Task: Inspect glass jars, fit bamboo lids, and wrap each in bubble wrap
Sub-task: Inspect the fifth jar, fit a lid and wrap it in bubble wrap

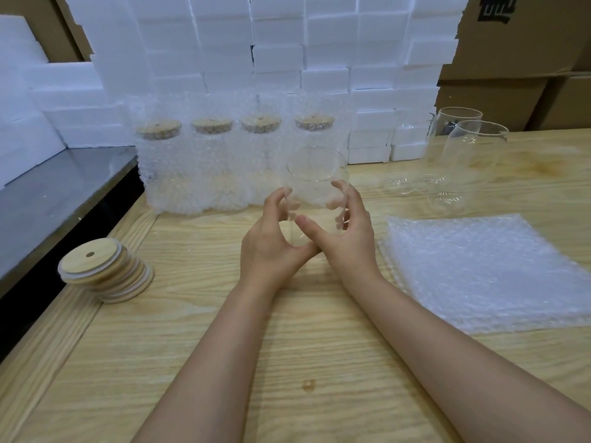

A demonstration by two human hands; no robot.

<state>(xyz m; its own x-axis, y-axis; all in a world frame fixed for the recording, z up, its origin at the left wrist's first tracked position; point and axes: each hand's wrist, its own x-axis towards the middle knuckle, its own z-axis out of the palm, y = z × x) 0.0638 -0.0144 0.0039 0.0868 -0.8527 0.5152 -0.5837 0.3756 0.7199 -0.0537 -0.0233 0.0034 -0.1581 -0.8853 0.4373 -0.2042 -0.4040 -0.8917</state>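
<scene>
You are holding the clear cylindrical glass jar [315, 190] in both hands over the middle of the table [224, 346], roughly halfway between the left and right edges. Your left hand [271, 244] is curling round its left wall and your right hand [348, 238] round its right wall, with the right thumb lying across the near side, so both are clamped on glass. This two-sided grip is probably for inspection: it leaves the wall open to view and lets you turn the jar.

The jar has no lid. Its long axis is running from the base by your palms up and away, so it is tilted, with the open mouth pointing toward the far edge. I cannot tell whether the base is touching the table.

- The stack of round bamboo lids [102, 270] is sitting near the left edge, within easy reach of your left hand.
- The pile of clear bubble wrap sheets [486, 270] is lying by the right edge, beside your right forearm.
- Four bubble-wrapped lidded jars [224, 167] are standing in a row toward the far edge, likely finished.
- Bare glass jars [463, 145] are waiting at the far right.
</scene>
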